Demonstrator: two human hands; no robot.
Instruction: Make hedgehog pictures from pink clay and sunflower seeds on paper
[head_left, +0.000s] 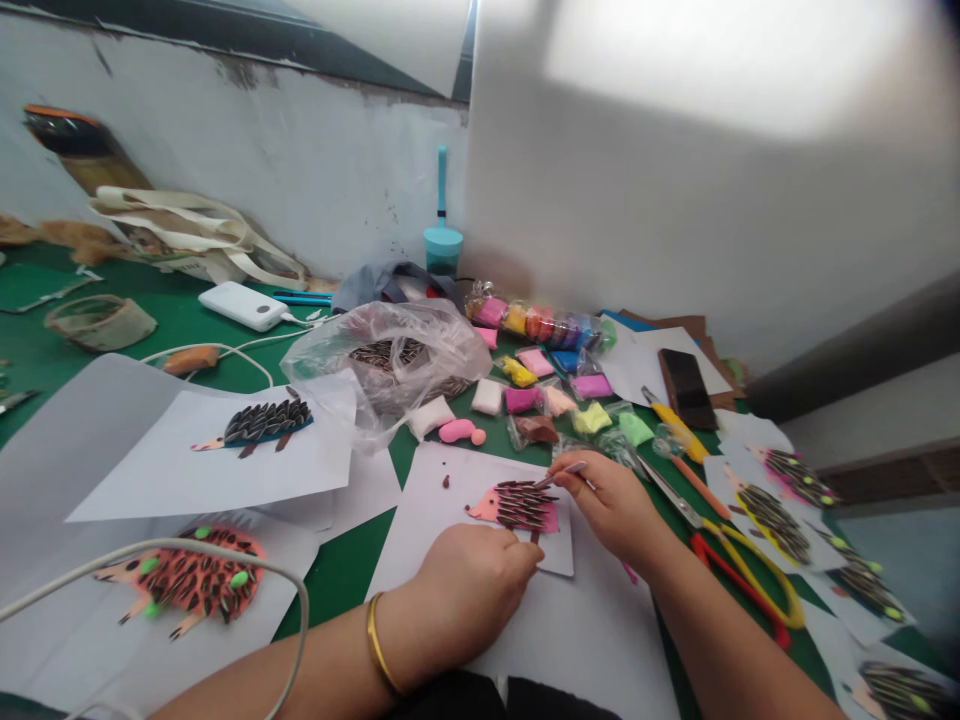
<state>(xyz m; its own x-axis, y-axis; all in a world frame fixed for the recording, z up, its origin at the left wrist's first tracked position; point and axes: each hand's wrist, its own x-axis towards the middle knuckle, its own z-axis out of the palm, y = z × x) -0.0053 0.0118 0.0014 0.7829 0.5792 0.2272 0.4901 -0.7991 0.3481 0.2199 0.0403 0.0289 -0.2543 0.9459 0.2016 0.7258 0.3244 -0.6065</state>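
Observation:
A pink clay hedgehog (517, 506) with rows of dark striped sunflower seeds on its back lies on a small white card (561, 560). My right hand (611, 505) pinches a thin, pale tool (571, 469), its tip at the upper right of the seeds; its exact kind is unclear. Curled at the hedgehog's lower edge, my left hand (476, 580) has its fingertips by a brown clay leg (535, 537). Whatever those fingers hold, if anything, is hidden. Small brown clay bits (446, 481) sit left of the hedgehog's head.
Behind the card stand a plastic bag of sunflower seeds (390, 355) and several clay packets (523, 400). Scissors (712, 525), an orange-handled tool (699, 487) and a phone (686, 388) lie rightward. Other hedgehog pictures (202, 575) flank both sides. A white cable (300, 600) crosses my left forearm.

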